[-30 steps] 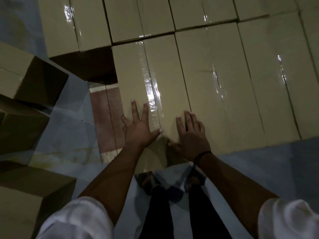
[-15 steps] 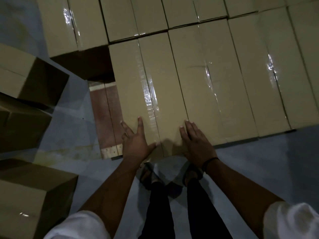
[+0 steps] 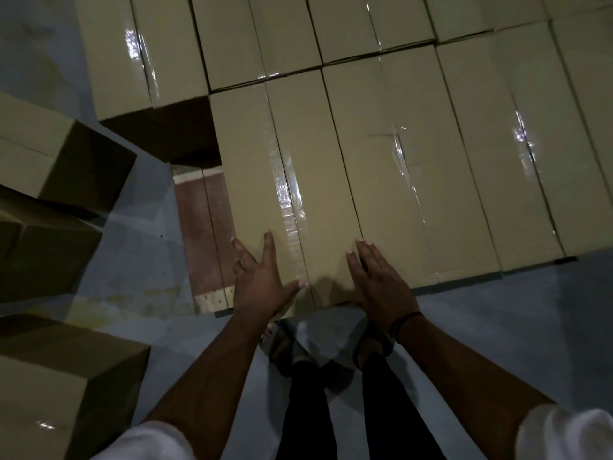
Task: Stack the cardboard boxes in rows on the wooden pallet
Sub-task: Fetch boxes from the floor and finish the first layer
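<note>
Head view, dim light.

- Left hand (image 3: 262,280): palm down on the near end of the cardboard box (image 3: 292,167). Fingers are straight and spread, and the thumb reaches toward 3 o'clock across the glossy tape seam. It grasps nothing.
- Right hand (image 3: 381,283): also flat, fingers straight and close together. It lies on the box top along the line where this box meets its neighbour box (image 3: 414,180). It is released, not clenched. There is a black wristband (image 3: 407,321) at the wrist.
- The cardboard box lies long-axis 12 to 6 on the wooden pallet (image 3: 199,234). It is the 9 o'clock end of the near row, with its 3 o'clock side against the neighbour box. More boxes of that row run on toward 3 o'clock.
- The far row (image 3: 232,38) butts against the near row at 12 o'clock.
- A bare strip of pallet, reddish boards with a pale end, shows just at 9 o'clock of the cardboard box. A far-row box's dark side stands at the strip's 12 o'clock end.
- Loose boxes (image 3: 43,151) stand on the grey-blue floor (image 3: 139,254) between 7 and 10 o'clock of the frame, apart from the pallet.
- At 6 o'clock: sandals (image 3: 285,346), dark trousers and white sleeves (image 3: 564,433).
</note>
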### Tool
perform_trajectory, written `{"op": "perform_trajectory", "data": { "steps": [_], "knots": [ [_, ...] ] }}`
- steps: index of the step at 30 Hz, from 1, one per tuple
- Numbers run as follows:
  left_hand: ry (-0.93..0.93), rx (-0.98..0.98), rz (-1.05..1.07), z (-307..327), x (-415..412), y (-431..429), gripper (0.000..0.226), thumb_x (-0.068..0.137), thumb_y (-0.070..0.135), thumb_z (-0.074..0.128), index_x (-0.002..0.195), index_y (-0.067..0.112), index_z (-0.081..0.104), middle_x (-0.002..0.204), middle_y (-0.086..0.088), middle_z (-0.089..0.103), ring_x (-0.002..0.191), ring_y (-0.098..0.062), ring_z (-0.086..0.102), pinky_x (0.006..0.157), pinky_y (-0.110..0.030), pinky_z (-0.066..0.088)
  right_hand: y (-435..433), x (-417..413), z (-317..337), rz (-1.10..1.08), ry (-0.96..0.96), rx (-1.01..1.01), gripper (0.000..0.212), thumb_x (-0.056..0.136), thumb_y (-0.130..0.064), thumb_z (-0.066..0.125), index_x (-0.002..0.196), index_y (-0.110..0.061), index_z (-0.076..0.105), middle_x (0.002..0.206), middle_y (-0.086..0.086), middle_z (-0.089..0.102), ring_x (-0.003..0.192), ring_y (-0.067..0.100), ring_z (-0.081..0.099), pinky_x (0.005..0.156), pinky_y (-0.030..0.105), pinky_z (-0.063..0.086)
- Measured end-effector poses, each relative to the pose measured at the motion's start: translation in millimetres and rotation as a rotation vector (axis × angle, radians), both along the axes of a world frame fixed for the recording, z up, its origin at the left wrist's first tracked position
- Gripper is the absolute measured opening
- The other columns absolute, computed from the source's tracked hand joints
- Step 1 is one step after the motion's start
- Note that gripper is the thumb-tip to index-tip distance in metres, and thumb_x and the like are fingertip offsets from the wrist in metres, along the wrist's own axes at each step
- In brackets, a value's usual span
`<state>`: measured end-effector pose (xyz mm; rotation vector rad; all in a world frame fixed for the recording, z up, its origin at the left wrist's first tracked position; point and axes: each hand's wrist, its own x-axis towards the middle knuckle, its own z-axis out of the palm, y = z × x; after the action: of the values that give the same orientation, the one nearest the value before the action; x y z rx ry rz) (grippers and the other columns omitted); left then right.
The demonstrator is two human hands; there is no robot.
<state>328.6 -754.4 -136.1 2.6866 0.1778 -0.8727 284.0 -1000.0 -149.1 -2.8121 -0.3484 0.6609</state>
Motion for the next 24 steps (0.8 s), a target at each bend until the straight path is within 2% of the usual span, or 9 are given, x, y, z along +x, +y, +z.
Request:
{"op": "perform_trajectory", "data": {
  "steps": [4, 7, 10, 12, 15, 19, 24],
  "knots": [
    [0.009, 0.008, -0.005, 1, 1, 1, 0.132, 0.071, 0.074, 0.075, 0.158, 0.040, -0.018, 0.157, -0.031, -0.034, 0.146, -0.059, 0.016, 0.116, -0.054, 0.031, 4, 0, 2, -0.013, 0.015, -0.002, 0.106, 0.059, -0.020, 0.093, 0.149, -0.002, 0.040, 0.158, 0.029, 0.028, 0.143, 0.047, 0.033, 0.109, 0.051, 0.040],
    [0.001, 0.008, -0.001, 0, 1, 2, 0.133, 0.070, 0.076, 0.075, 0.157, 0.042, -0.019, 0.158, -0.029, -0.035, 0.145, -0.059, 0.020, 0.114, -0.054, 0.036, 3, -1, 2, 0.006, 0.037, -0.005, 0.115, 0.060, -0.040, 0.091, 0.152, -0.003, 0.033, 0.161, 0.028, 0.020, 0.147, 0.047, 0.025, 0.113, 0.056, 0.037],
    [-0.003, 0.003, 0.014, -1, 0, 3, 0.132, 0.071, 0.073, 0.077, 0.156, 0.044, -0.020, 0.159, -0.026, -0.034, 0.146, -0.056, 0.020, 0.114, -0.054, 0.036, 5, 0, 2, -0.035, 0.036, 0.032, 0.104, 0.073, -0.060, 0.066, 0.153, -0.004, 0.032, 0.162, 0.026, 0.019, 0.149, 0.045, 0.020, 0.114, 0.057, 0.035],
    [-0.007, -0.010, 0.019, -1, -1, 4, 0.131, 0.072, 0.071, 0.077, 0.157, 0.044, -0.018, 0.160, -0.025, -0.033, 0.147, -0.055, 0.018, 0.114, -0.052, 0.035, 10, 3, 5, -0.106, 0.027, 0.056, 0.094, 0.078, -0.059, 0.056, 0.153, -0.006, 0.033, 0.162, 0.023, 0.021, 0.149, 0.043, 0.021, 0.117, 0.054, 0.033],
    [-0.004, -0.055, 0.044, 1, 2, 7, 0.129, 0.071, 0.070, 0.080, 0.159, 0.046, -0.012, 0.161, -0.022, -0.032, 0.149, -0.052, 0.017, 0.115, -0.051, 0.035, 18, 5, 4, -0.170, -0.010, 0.051, 0.088, 0.083, -0.054, 0.058, 0.152, -0.005, 0.035, 0.161, 0.023, 0.025, 0.148, 0.041, 0.025, 0.118, 0.051, 0.032],
    [0.023, -0.086, 0.072, 8, 7, 11, 0.126, 0.069, 0.068, 0.081, 0.160, 0.046, -0.003, 0.164, -0.020, -0.026, 0.149, -0.050, 0.019, 0.116, -0.046, 0.034, 23, 5, 3, -0.160, 0.002, -0.018, 0.089, 0.082, -0.052, 0.061, 0.151, -0.002, 0.035, 0.160, 0.026, 0.025, 0.147, 0.043, 0.025, 0.119, 0.050, 0.029],
    [0.113, -0.048, -0.012, 20, 16, 19, 0.124, 0.076, 0.065, 0.078, 0.163, 0.034, -0.006, 0.165, -0.024, -0.023, 0.150, -0.048, 0.020, 0.117, -0.046, 0.032, 25, 15, 21, -0.132, 0.161, -0.054, 0.093, 0.091, -0.052, 0.061, 0.158, -0.006, 0.016, 0.165, 0.023, 0.009, 0.152, 0.040, 0.011, 0.121, 0.052, 0.026]
  ]
}}
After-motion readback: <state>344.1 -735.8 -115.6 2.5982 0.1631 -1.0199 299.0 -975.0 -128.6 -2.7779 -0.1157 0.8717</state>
